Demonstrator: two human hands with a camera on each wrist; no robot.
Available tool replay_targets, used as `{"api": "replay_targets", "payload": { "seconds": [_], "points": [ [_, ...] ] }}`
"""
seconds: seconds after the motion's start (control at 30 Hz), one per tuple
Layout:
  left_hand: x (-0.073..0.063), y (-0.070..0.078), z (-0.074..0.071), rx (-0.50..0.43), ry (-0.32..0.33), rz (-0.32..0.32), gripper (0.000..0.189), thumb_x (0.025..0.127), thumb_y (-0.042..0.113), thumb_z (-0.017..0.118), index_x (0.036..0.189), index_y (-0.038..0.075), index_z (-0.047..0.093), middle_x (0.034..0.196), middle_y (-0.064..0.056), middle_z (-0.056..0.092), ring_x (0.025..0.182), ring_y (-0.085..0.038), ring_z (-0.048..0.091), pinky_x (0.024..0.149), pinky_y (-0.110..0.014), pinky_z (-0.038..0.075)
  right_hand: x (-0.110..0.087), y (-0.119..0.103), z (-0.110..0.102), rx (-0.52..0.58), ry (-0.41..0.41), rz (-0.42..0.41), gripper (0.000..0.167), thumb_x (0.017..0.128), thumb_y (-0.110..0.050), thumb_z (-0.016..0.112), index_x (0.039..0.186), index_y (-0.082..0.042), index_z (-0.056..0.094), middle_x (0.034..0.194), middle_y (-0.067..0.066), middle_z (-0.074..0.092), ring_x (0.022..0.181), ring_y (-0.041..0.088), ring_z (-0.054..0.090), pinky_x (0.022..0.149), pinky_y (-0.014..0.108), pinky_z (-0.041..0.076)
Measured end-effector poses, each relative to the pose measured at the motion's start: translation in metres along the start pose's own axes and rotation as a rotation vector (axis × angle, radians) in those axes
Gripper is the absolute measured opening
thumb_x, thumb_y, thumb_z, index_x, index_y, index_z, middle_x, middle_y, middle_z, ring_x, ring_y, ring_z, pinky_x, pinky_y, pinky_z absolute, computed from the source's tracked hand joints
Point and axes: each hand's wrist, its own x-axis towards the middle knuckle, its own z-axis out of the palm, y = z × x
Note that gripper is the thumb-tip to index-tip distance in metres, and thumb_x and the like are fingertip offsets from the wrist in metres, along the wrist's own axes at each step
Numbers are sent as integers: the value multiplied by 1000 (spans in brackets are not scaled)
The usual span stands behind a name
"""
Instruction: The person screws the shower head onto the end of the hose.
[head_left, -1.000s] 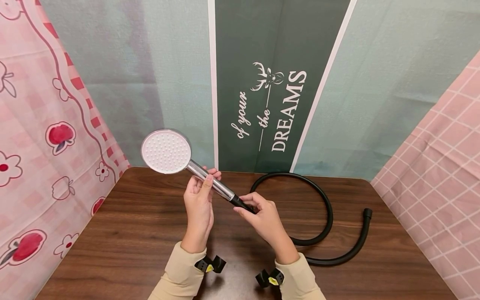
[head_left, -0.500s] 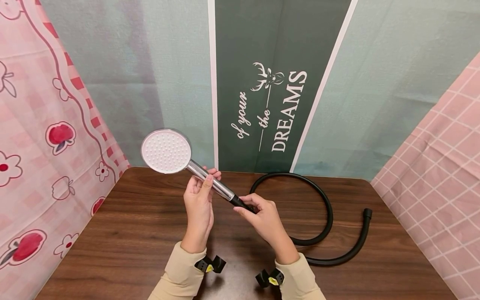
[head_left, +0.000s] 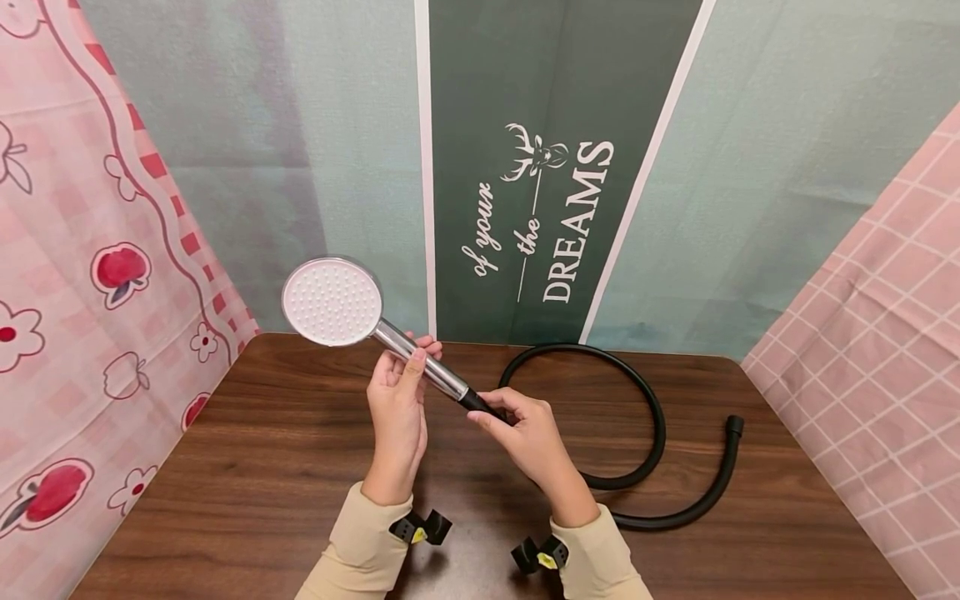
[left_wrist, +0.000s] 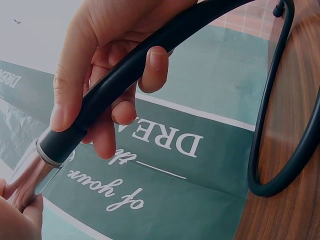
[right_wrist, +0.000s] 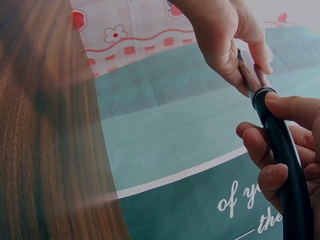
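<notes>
A shower head [head_left: 332, 302] with a round white nozzle face and a chrome handle [left_wrist: 31, 176] is held tilted above the table. My left hand [head_left: 399, 408] grips that handle between thumb and fingers, partway along it. At the handle's lower end sits the black end of a hose [head_left: 483, 406], flush against the chrome collar in the left wrist view. My right hand [head_left: 525, 429] holds this hose end, thumb on one side and curled fingers on the other. From there the black hose [head_left: 660, 417] loops over the table to a loose end fitting [head_left: 735, 427] at the right.
The brown wooden table [head_left: 262, 467] lies below both hands. A green printed cloth [head_left: 562, 83] hangs along its back edge. Patterned pink cloths stand at the left [head_left: 112, 333] and right [head_left: 885, 333]. Small black cameras [head_left: 420, 529] are strapped to both wrists.
</notes>
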Motion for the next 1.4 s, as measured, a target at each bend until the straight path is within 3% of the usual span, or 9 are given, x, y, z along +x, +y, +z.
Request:
{"api": "replay_targets", "payload": {
  "seconds": [0.63,1.0,1.2,1.4],
  "points": [
    [0,0,0,5,6,-6,21,97,-1,57,117,1,52,99,-2,73,93,-11,73,95,-28,59,0,0,0,2,-18,-5,15,89,-18,74,102,-10,75,83,6,74,64,4,57,53,21,50],
    [0,0,0,0,6,-6,21,97,-1,58,118,1,52,100,-4,72,93,-12,73,95,-29,59,-1,-1,-1,-4,-29,15,15,90,-19,74,102,-11,75,81,4,72,64,12,61,54,22,52],
    [-1,0,0,1,3,1,22,97,0,58,118,0,52,99,-3,73,93,-12,73,95,-29,59,-1,-1,-1,-2,-31,17,14,90,-19,73,103,-12,75,81,4,72,66,22,65,54,22,53],
    [-1,2,1,1,7,2,22,97,-1,58,118,-1,52,99,-3,73,93,-12,73,94,-29,59,0,1,-1,-3,-35,9,14,92,-19,71,103,-11,74,82,5,73,68,13,66,57,22,55]
  ]
}}
